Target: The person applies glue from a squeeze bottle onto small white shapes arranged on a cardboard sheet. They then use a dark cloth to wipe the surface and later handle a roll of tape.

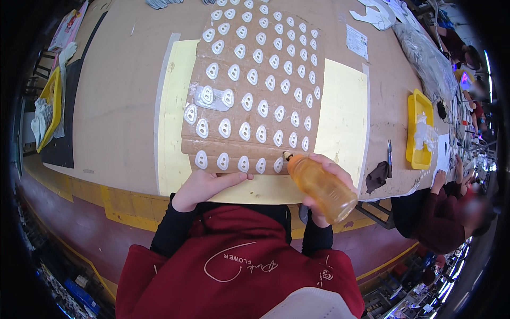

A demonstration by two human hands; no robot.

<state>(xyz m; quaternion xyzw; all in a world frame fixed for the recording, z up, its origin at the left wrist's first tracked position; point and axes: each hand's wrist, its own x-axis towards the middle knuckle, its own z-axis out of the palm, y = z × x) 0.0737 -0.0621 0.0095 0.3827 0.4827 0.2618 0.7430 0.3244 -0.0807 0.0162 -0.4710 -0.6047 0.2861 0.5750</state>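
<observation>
In the head view, the left hand point(210, 186) lay loosely bent at the near edge of the cardboard sheet point(234, 149), perhaps steadying it, any grip unclear, while by that sheet's near right corner the right hand point(336, 171) wrapped round an amber bottle point(319, 186), tipped seemingly so its nozzle point(287, 156) reached a white piece point(278, 165).

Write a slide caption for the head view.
Right-hand fingers hold a tilted amber bottle near white pieces on brown cardboard.
</observation>
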